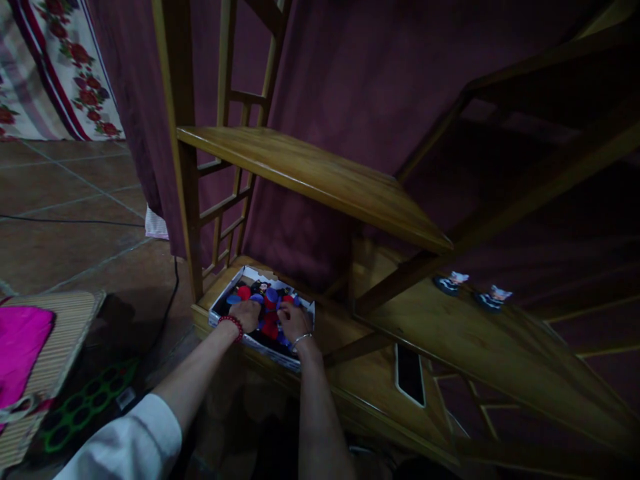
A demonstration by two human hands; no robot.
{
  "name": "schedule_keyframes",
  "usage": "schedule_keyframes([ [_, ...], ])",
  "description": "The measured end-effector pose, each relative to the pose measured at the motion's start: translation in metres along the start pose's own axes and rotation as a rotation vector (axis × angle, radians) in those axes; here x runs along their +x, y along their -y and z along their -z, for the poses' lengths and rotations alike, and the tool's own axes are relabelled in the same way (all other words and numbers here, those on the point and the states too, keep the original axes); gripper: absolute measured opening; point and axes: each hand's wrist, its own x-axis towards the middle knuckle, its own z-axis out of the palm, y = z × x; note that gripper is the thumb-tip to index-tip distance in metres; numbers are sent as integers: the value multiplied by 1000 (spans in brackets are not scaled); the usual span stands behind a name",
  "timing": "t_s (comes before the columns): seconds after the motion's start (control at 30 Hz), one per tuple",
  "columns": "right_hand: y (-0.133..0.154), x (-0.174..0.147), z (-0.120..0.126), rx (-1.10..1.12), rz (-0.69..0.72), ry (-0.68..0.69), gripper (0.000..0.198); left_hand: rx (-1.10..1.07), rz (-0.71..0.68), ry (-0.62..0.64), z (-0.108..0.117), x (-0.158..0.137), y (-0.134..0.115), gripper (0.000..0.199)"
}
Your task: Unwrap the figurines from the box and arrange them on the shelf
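A white cardboard box (220, 308) stands on the bottom shelf board, holding several small red, blue and black figurines (271, 300). Both hands reach into it. My left hand (246, 313), with a red bead bracelet (238, 325) at the wrist, is closed at the box's left side; what its fingers hold, if anything, is hidden. My right hand (295, 323), wearing a silver bangle (302, 339), has its fingers bent over the pieces on the right side. Whether it grips one of them I cannot make out in the dim light.
A wooden shelf board (320, 173) juts out above the box. Two small cat figurines (451, 283) stand on a board to the right. A white-edged phone-like slab (410, 375) lies on the lower board. Pink cloth (25, 343) lies on a mat at the left.
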Motion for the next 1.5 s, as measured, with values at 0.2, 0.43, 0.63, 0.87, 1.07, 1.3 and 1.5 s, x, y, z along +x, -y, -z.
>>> schedule_keyframes([
  [0.2, -20, -4, 6, -143, -35, 8, 41, 9, 91, -92, 9, -4, 13, 30],
  [0.43, -14, -6, -3, -184, -14, 77, 52, 60, 80, -3, 10, -8, 25, 45],
  [0.63, -10, -5, -1, -153, -64, 114, 53, -12, -19, -38, 3, -4, 31, 48],
  [0.87, -5, 0, -14, 102, 34, 100, 45, -146, -34, 0, 6, -2, 30, 52],
  [1.07, 4, 4, -25, 196, 48, 41, 44, -365, -79, -50, 1, 5, 33, 49],
  [1.3, 1, 5, -23, 278, 46, -11, 39, -720, -165, -42, -12, 16, 34, 43],
  [1.5, 1, 0, -12, 91, 34, -91, 32, -944, -72, -23, -13, 18, 29, 45],
])
